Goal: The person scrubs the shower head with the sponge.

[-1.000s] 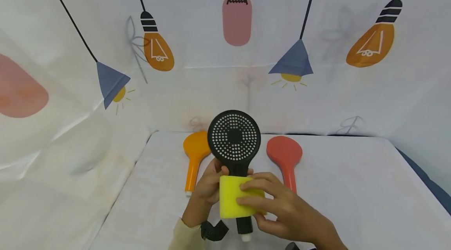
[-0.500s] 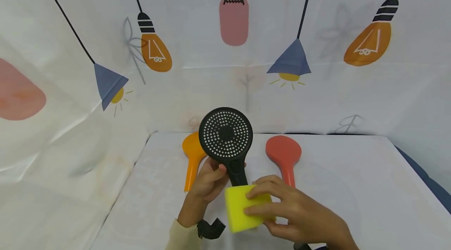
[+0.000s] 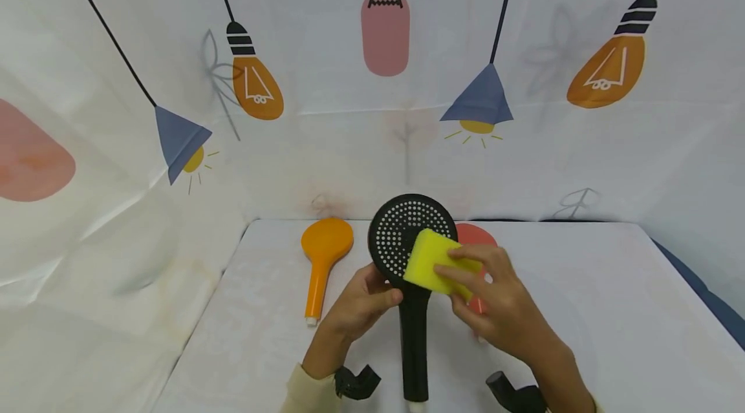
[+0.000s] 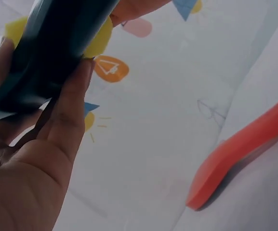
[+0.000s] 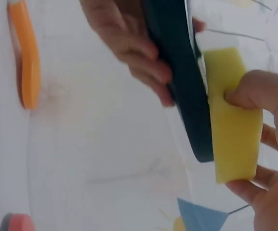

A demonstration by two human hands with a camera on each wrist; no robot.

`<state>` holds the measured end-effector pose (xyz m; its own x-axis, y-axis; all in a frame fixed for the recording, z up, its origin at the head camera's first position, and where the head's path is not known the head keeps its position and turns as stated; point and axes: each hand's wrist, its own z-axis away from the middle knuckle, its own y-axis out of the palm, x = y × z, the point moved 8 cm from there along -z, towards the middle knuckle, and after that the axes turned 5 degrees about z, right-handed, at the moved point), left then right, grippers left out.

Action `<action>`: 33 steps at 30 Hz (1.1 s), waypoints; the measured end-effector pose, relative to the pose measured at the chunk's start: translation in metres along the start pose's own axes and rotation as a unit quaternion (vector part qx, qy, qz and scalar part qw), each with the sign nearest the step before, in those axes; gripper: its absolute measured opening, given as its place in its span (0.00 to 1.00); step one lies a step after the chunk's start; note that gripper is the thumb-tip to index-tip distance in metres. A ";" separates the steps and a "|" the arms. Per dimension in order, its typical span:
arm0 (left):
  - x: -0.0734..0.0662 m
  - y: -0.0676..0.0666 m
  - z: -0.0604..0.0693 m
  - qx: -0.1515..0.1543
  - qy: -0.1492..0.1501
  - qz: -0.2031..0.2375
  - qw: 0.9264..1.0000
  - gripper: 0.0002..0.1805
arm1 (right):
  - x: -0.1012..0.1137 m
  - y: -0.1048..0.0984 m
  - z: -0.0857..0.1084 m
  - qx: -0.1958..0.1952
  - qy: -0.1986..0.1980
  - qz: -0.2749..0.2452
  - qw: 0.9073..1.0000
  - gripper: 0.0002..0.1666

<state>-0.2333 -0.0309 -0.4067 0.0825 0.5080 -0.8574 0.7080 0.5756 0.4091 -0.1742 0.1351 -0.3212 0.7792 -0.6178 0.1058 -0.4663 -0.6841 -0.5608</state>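
A black shower head [image 3: 414,335] with a round face of pale nozzles is held upright above the table. My left hand [image 3: 365,309] grips it at the neck, thumb in front and fingers behind. In my right hand [image 3: 495,300] a yellow sponge [image 3: 433,261] is pinched between thumb and fingers. The sponge lies against the lower right of the nozzle face and covers part of it. From the right wrist view, the sponge [image 5: 235,130] is flat along the shower head's [image 5: 187,96] face. The left wrist view shows the shower head's dark back [image 4: 57,43].
An orange shower head [image 3: 326,242] lies on the white table [image 3: 582,309] to the left. A red shower head [image 3: 477,234] lies behind my right hand, partly hidden. Behind the table hangs a white sheet [image 3: 326,161] printed with lamps.
The sponge has gone from the handle up onto the nozzle face with my right hand. The shower head shifted left, then right and slightly lower, uncovering the orange one.
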 end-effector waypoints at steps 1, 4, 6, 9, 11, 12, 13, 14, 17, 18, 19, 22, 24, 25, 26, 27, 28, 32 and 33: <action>0.001 0.001 0.000 0.005 -0.003 -0.008 1.000 0.31 | -0.005 -0.003 0.000 -0.011 0.007 0.013 1.000 0.23; 0.005 0.007 -0.001 0.027 -0.017 -0.023 0.999 0.31 | -0.020 -0.012 0.002 -0.038 0.044 0.046 0.997 0.25; 0.009 0.012 -0.003 0.049 -0.028 -0.024 0.998 0.33 | -0.030 -0.018 0.005 -0.051 0.073 0.065 0.994 0.27; 0.014 0.017 -0.005 0.072 -0.041 -0.019 0.996 0.35 | -0.040 -0.024 0.009 -0.053 0.104 0.080 0.990 0.29; 0.017 0.018 -0.006 0.078 -0.046 -0.016 0.996 0.36 | -0.043 -0.023 0.010 -0.033 0.116 0.082 0.989 0.30; 0.019 0.018 -0.007 0.078 -0.046 -0.015 0.996 0.35 | -0.042 -0.021 0.011 -0.027 0.114 0.080 0.990 0.26; 0.020 0.018 -0.007 0.075 -0.047 -0.014 0.996 0.35 | -0.042 -0.019 0.012 -0.023 0.111 0.079 0.990 0.23; 0.021 0.017 -0.007 0.070 -0.048 -0.015 0.996 0.35 | -0.040 -0.017 0.011 -0.019 0.108 0.077 0.991 0.22; 0.021 0.013 -0.006 0.048 -0.054 -0.017 0.997 0.36 | -0.034 -0.008 0.010 -0.005 0.101 0.065 0.993 0.22; 0.021 0.012 -0.006 0.039 -0.057 -0.017 0.997 0.37 | -0.031 -0.005 0.010 -0.003 0.098 0.059 0.993 0.23; 0.021 0.010 -0.005 0.029 -0.059 -0.016 0.998 0.37 | -0.028 -0.002 0.009 0.007 0.099 0.054 0.994 0.23; 0.017 0.004 -0.004 0.008 -0.057 -0.012 0.998 0.36 | -0.018 0.009 0.006 0.036 0.098 0.036 0.994 0.24; 0.015 0.001 -0.004 0.000 -0.049 -0.010 0.999 0.34 | -0.011 0.014 0.004 0.039 0.086 0.021 0.995 0.22; 0.014 0.000 -0.004 -0.001 -0.044 -0.009 0.999 0.33 | -0.007 0.017 0.003 0.042 0.080 0.017 0.996 0.21; 0.013 -0.001 -0.004 -0.001 -0.039 -0.008 0.999 0.32 | -0.003 0.018 0.003 0.040 0.070 0.011 0.997 0.21; 0.012 -0.002 -0.004 -0.003 -0.036 -0.006 0.999 0.30 | 0.001 0.020 0.002 0.042 0.062 0.005 0.997 0.21; 0.012 -0.003 -0.003 -0.004 -0.034 -0.005 0.999 0.29 | 0.004 0.022 0.002 0.050 0.058 0.003 0.997 0.22; 0.015 -0.005 -0.002 -0.021 -0.047 0.004 0.999 0.27 | 0.011 0.027 0.003 0.076 0.048 -0.001 0.996 0.20; 0.016 -0.006 -0.002 -0.026 -0.052 0.005 0.998 0.27 | 0.011 0.028 0.004 0.084 0.051 0.001 0.995 0.20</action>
<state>-0.2376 -0.0253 -0.4218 0.1634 0.4469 -0.8795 0.6697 0.6044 0.4315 -0.1769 0.1103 -0.3392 0.7278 -0.6609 0.1831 -0.3836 -0.6137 -0.6901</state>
